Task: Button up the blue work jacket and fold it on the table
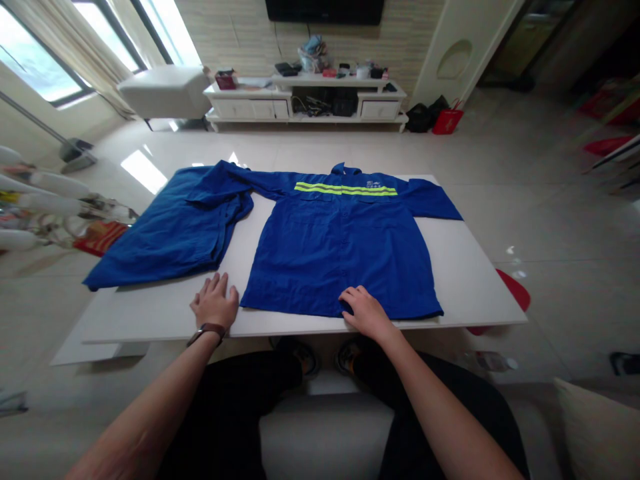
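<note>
A blue work shirt (345,247) with a yellow-green reflective stripe lies spread flat, front up, on a white table (465,280). A second blue garment (175,233) lies to its left, partly over the table's left edge. My left hand (216,303) rests flat on the bare tabletop just left of the shirt's hem, fingers stretched out, a dark band on the wrist. My right hand (365,310) lies on the shirt's bottom hem near the table's front edge, fingers loosely curved on the cloth.
A red object (515,290) shows on the floor under the table's right corner. A white TV cabinet (305,100) with clutter stands at the far wall, a white ottoman (165,90) to its left. Red bags (447,120) sit by the doorway. A cushion (597,430) is at lower right.
</note>
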`<state>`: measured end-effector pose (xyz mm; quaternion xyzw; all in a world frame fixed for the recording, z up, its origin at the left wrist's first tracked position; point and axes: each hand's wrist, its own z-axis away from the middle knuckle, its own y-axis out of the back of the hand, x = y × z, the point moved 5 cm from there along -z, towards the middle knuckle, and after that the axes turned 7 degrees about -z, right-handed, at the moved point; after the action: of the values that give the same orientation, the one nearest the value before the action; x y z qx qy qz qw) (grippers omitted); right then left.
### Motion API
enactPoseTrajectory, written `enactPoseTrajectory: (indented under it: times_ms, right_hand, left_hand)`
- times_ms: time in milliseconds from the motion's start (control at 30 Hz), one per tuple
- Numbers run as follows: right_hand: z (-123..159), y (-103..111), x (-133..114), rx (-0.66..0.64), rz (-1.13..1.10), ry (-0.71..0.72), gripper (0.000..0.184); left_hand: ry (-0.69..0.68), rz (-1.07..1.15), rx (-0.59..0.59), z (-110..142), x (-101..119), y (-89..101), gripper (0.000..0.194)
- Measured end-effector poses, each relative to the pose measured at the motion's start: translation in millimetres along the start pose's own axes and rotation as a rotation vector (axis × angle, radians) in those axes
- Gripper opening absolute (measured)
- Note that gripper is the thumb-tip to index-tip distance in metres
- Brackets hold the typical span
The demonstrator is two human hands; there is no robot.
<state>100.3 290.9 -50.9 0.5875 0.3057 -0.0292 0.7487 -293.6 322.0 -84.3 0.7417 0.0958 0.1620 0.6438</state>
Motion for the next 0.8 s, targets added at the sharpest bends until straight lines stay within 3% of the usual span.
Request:
enactPoseTrajectory:
  times_ms: [267, 800]
  right_hand:
    - [-1.9, -1.1, -0.6, 0.003, 0.02, -0.006, 0.019]
    - [0.1, -0.9, -1.0, -0.014, 0.01, 0.0, 0.026]
  left_hand:
    - [-0.002, 0.014, -0.002, 0.4, 0.2, 0.5, 0.058]
    - [0.005, 0.041, -0.005, 1.9, 2.4, 3.4, 0.058]
